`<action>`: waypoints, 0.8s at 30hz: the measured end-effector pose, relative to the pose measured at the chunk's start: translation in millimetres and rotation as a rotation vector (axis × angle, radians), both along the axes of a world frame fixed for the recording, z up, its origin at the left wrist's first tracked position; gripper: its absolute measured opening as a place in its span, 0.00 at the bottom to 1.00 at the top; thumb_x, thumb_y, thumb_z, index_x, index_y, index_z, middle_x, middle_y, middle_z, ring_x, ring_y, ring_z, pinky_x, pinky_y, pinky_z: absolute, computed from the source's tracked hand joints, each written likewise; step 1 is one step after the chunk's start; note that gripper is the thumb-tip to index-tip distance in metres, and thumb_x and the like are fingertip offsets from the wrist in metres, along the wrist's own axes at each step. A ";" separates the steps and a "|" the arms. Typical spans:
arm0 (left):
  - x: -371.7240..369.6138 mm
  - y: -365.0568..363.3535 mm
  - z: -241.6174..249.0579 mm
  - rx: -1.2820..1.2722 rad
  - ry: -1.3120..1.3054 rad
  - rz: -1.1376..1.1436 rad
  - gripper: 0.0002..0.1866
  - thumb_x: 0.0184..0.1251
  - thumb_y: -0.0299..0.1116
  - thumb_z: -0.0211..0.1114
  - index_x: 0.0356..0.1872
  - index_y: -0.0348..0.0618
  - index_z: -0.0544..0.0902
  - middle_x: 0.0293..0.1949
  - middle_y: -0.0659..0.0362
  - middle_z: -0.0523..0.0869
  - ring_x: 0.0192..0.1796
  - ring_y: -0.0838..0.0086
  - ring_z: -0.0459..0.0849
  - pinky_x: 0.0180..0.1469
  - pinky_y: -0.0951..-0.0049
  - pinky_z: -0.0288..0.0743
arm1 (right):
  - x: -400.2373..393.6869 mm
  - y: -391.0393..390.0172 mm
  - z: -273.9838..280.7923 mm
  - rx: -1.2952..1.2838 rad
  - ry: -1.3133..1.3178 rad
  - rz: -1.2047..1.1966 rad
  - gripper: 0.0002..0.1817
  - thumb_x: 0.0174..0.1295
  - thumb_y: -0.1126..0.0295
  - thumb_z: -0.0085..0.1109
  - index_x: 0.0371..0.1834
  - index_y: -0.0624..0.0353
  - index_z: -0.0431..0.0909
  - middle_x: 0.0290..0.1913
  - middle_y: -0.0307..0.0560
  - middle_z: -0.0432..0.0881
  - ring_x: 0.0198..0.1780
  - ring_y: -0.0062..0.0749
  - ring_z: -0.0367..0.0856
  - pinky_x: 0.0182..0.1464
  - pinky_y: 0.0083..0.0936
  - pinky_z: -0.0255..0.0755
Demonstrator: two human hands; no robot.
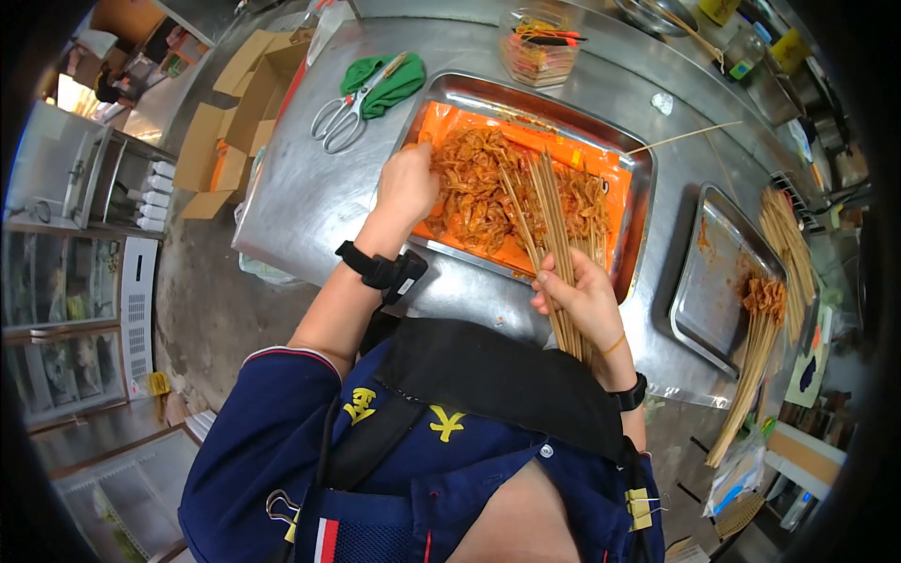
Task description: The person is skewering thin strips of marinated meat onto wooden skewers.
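My right hand (582, 296) is closed around a bundle of bamboo skewers (554, 216), thumb on top. The upper ends of the skewers lie over sauced meat strips (474, 188), with some strips around them at the right. My left hand (408, 183) is curled at the left edge of the meat, its fingertips hidden; what it grips, if anything, I cannot make out. The meat lies on an orange plastic sheet (615, 192) inside a steel tray (648, 169). One loose skewer (685, 137) sticks out across the tray's right rim.
Scissors (347, 122) lie by a green cloth (399, 89) on the steel table (300, 188). Behind the tray stands a clear plastic tub (540, 56). To the right, a second tray (704, 300) bears loaded skewers (762, 328). Cardboard boxes (211, 150) stand left of the table.
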State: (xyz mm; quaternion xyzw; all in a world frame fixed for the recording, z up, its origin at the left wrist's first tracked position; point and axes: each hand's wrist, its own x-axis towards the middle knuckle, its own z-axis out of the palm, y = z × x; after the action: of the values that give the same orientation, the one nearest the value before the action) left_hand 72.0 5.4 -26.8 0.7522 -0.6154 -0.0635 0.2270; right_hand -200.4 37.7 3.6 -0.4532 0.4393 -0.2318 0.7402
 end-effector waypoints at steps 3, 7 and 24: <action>4.4 7.6 3.8 -0.011 0.181 0.023 0.10 0.50 0.22 0.60 0.35 0.30 0.78 0.28 0.47 0.82 0.32 0.59 0.81 0.34 0.65 0.74 | 0.0 -0.5 -0.5 0.003 0.001 0.000 0.06 0.60 0.75 0.54 0.38 0.61 0.69 0.30 0.41 0.76 0.26 0.20 0.78 0.28 0.15 0.74; 0.4 11.1 12.1 0.016 0.798 0.041 0.07 0.58 0.25 0.59 0.34 0.30 0.79 0.28 0.55 0.82 0.27 0.75 0.80 0.28 0.74 0.73 | -0.1 -0.1 -2.0 -0.006 -0.010 0.006 0.06 0.60 0.75 0.54 0.38 0.62 0.69 0.30 0.41 0.76 0.26 0.20 0.78 0.28 0.15 0.74; -44.5 -3.1 16.7 0.042 1.522 -0.003 0.12 0.65 0.29 0.54 0.45 0.31 0.77 0.40 0.56 0.83 0.41 0.75 0.81 0.45 0.76 0.75 | -0.1 1.0 1.1 -0.032 -0.037 0.028 0.05 0.58 0.76 0.55 0.37 0.63 0.71 0.29 0.41 0.77 0.26 0.20 0.79 0.28 0.16 0.74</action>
State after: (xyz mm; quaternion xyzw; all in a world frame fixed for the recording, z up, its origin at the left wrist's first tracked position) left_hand 27.5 2.3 -10.1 0.5041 -0.2888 -0.5769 0.5741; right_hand -200.5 38.8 4.6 -0.4668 0.4154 -0.2366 0.7440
